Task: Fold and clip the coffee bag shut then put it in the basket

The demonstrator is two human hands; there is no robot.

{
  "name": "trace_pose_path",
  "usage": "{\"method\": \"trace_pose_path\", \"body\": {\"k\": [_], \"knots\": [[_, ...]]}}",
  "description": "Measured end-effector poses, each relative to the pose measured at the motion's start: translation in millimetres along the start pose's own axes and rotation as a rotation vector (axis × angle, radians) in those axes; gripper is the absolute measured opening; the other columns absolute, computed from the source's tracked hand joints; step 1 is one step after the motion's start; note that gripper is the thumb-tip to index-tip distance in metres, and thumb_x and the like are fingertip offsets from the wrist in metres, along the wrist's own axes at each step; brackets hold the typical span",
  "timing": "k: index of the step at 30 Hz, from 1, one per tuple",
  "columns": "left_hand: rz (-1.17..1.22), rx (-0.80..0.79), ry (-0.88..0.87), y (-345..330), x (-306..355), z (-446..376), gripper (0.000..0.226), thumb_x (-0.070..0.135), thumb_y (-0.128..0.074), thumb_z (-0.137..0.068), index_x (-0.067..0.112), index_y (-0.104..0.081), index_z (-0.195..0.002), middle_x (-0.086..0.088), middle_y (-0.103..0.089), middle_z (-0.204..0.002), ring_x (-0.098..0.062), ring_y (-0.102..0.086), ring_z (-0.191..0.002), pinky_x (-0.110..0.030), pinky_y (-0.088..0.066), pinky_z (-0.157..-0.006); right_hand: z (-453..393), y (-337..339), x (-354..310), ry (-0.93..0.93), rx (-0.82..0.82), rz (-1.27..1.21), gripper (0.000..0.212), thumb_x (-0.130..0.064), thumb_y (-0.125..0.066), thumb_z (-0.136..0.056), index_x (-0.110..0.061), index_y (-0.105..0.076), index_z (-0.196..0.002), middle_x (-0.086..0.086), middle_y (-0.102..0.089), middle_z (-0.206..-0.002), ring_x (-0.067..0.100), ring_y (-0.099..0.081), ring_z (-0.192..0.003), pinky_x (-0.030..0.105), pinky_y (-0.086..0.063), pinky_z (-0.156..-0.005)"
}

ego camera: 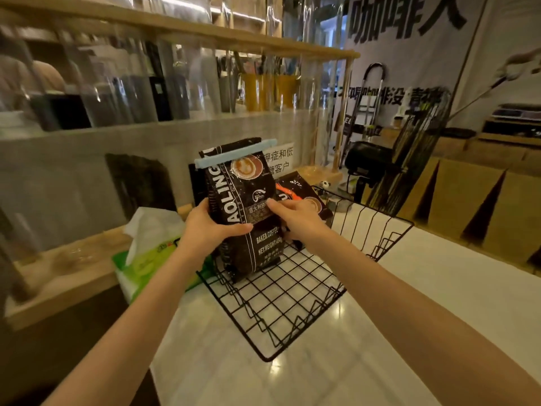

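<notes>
A black coffee bag with white lettering stands upright in the far left corner of the black wire basket. Its top is folded over and held by a light blue clip lying across it. My left hand grips the bag's left side, thumb across the front. On the bag's right edge, my right hand holds with fingers on the front. A second black coffee bag with an orange mark leans in the basket behind my right hand.
A green tissue pack with a white tissue sticking up lies left of the basket. The basket rests on a glossy white counter. A wooden ledge and grey wall run along the left; cardboard boxes stand at right.
</notes>
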State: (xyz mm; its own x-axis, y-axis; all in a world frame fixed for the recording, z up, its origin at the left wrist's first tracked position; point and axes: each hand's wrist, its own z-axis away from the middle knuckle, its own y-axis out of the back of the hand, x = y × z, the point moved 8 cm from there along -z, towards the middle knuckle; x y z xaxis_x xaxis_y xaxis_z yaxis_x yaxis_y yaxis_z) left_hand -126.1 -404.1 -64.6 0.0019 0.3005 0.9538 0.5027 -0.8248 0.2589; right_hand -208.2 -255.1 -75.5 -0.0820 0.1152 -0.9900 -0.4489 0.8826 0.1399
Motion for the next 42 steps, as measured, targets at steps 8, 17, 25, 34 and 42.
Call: {"method": "trace_pose_path", "body": {"k": [8, 17, 25, 34, 42], "knots": [[-0.014, 0.044, -0.019, 7.6, -5.9, 0.4, 0.079, 0.010, -0.081, -0.060, 0.013, -0.042, -0.129, -0.005, -0.056, -0.129, -0.018, -0.052, -0.115, -0.029, -0.041, -0.085, -3.2, -18.0, 1.6, -0.016, -0.065, 0.053, 0.034, -0.025, -0.055, -0.088, -0.009, -0.057, -0.118, 0.009, -0.067, -0.108, 0.022, -0.064, -0.098, 0.035, -0.051, -0.088], [-0.116, 0.042, -0.029, 8.7, -10.3, 0.4, 0.077, 0.012, -0.081, -0.062, 0.009, -0.041, -0.128, -0.008, -0.057, -0.128, -0.016, -0.052, -0.111, -0.028, -0.040, -0.084, 0.1, -22.3, 3.3, -0.025, -0.196, 0.281, 0.054, -0.012, -0.071, -0.073, -0.010, -0.050, -0.124, 0.005, -0.061, -0.115, 0.020, -0.058, -0.106, 0.029, -0.044, -0.089], [-0.234, 0.053, 0.018, 6.3, -21.3, -10.5, 0.096, 0.023, -0.086, -0.053, 0.011, -0.034, -0.133, -0.006, -0.058, -0.127, -0.024, -0.055, -0.116, -0.037, -0.044, -0.092, 0.9, -18.3, 12.6, -0.023, -0.188, 0.360, 0.065, -0.011, -0.075, -0.068, -0.011, -0.047, -0.126, 0.000, -0.060, -0.115, 0.016, -0.054, -0.108, 0.028, -0.041, -0.091], [-0.251, 0.076, -0.035, 11.7, -14.5, -1.7, 0.083, 0.020, -0.082, -0.060, 0.013, -0.036, -0.128, -0.006, -0.055, -0.128, -0.024, -0.053, -0.118, -0.034, -0.044, -0.092, 2.4, -12.0, 9.8, -0.016, -0.141, 0.340, 0.066, -0.013, -0.073, -0.071, -0.009, -0.042, -0.130, 0.010, -0.057, -0.126, 0.023, -0.055, -0.112, 0.031, -0.044, -0.092], [-0.375, 0.366, -0.432, 9.9, 65.5, 43.1, 0.073, 0.027, -0.068, -0.077, 0.010, -0.033, -0.138, -0.011, -0.041, -0.137, -0.021, -0.040, -0.126, -0.036, -0.035, -0.106, 46.5, 33.5, -35.2, 0.213, 0.244, 0.016, 0.055, -0.017, -0.067, -0.079, -0.013, -0.044, -0.129, 0.005, -0.058, -0.121, 0.012, -0.056, -0.101, 0.017, -0.045, -0.073]]}}
